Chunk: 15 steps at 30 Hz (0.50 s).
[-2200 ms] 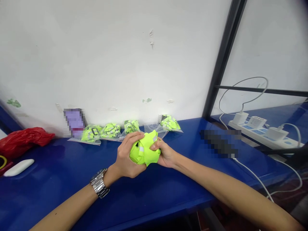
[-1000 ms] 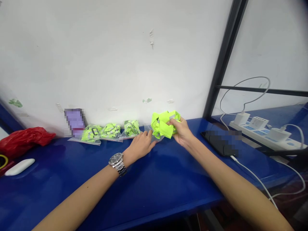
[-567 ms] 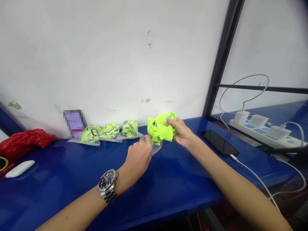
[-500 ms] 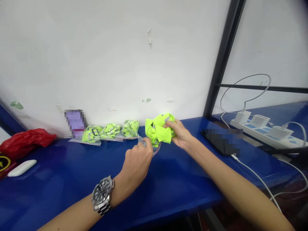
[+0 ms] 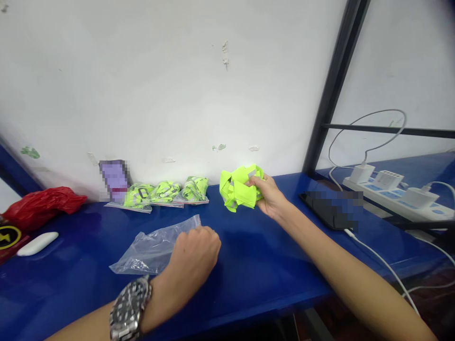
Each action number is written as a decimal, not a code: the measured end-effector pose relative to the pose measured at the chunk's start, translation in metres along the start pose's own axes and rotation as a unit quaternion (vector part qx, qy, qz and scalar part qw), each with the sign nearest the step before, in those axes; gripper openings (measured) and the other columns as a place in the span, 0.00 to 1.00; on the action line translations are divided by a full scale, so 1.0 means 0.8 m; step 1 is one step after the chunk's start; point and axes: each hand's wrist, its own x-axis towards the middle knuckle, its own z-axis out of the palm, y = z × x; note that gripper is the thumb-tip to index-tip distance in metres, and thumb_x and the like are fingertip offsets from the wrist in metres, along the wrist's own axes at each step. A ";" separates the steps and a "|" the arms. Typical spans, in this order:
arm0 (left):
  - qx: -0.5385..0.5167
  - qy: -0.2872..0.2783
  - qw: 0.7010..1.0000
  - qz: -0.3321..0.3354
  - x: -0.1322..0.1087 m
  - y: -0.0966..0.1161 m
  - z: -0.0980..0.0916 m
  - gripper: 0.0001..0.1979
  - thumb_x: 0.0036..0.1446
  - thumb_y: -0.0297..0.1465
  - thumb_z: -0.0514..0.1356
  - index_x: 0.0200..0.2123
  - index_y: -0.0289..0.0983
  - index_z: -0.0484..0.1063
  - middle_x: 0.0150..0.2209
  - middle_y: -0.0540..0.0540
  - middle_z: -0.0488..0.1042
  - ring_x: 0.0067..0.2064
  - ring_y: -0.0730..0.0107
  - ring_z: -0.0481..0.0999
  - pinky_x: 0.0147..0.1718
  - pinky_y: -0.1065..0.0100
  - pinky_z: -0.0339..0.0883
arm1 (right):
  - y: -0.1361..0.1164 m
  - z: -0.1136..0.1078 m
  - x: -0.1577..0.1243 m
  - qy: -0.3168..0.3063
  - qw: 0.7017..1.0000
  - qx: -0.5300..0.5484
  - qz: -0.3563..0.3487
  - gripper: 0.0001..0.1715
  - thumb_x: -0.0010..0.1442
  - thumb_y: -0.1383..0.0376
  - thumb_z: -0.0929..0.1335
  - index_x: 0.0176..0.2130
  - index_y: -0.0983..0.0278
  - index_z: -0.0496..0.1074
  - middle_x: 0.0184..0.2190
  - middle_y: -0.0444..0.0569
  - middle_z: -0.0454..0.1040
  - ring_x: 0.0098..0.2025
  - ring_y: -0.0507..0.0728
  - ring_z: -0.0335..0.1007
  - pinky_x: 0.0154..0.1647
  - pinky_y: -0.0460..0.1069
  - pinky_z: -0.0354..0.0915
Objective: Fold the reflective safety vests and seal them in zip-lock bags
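Observation:
A bundled fluorescent yellow-green reflective vest (image 5: 239, 189) with grey strips is gripped in my right hand (image 5: 270, 198), just above the blue tabletop near the wall. My left hand (image 5: 197, 248), a metal watch at its wrist, is closed over the right end of a clear zip bag (image 5: 151, 248). The bag looks flat, with no vest in it. Its edge runs under my knuckles, and the fingertips are hidden. Behind, against the wall, lie three clear bags (image 5: 165, 192), each with yellow-green fabric inside.
A propped phone (image 5: 115, 177) leans on the wall at left. Nearer are a red plastic bag (image 5: 46, 203) and a white oval object (image 5: 37, 244). At right, a dark tablet or phone (image 5: 327, 210) is cabled beside a power strip (image 5: 394, 194) with chargers and a black metal post (image 5: 330, 90).
My left hand has drawn the clear bag off the vest, down and to the left. The vest stays in my right hand in nearly the same place.

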 end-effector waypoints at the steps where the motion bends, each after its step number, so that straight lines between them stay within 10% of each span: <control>1: -0.028 -0.012 1.000 -0.003 0.011 -0.015 0.001 0.18 0.64 0.31 0.47 0.29 0.33 0.73 0.24 0.39 0.74 0.26 0.54 0.77 0.21 0.62 0.67 | 0.002 0.000 0.000 -0.002 1.000 -0.002 0.006 0.16 0.34 0.75 0.70 0.28 0.64 0.69 0.24 0.42 0.72 0.27 0.53 0.70 0.27 0.47 0.66; 8: -0.193 -0.011 0.977 0.087 0.019 -0.111 0.018 0.38 0.58 0.55 0.51 0.63 0.36 0.57 0.55 0.32 0.71 0.51 0.48 0.74 0.42 0.57 0.69 | 0.024 -0.005 0.002 -0.030 0.997 -0.054 0.042 0.15 0.35 0.75 0.70 0.28 0.63 0.68 0.24 0.41 0.72 0.26 0.52 0.69 0.25 0.46 0.67; 15: -0.200 -0.090 0.974 0.052 0.002 -0.097 0.046 0.60 0.46 0.60 0.58 0.69 0.38 0.29 0.61 0.28 0.63 0.55 0.40 0.71 0.43 0.52 0.69 | 0.049 0.003 -0.007 -0.083 0.989 -0.081 0.095 0.16 0.34 0.74 0.70 0.28 0.64 0.68 0.22 0.40 0.73 0.25 0.52 0.70 0.25 0.47 0.67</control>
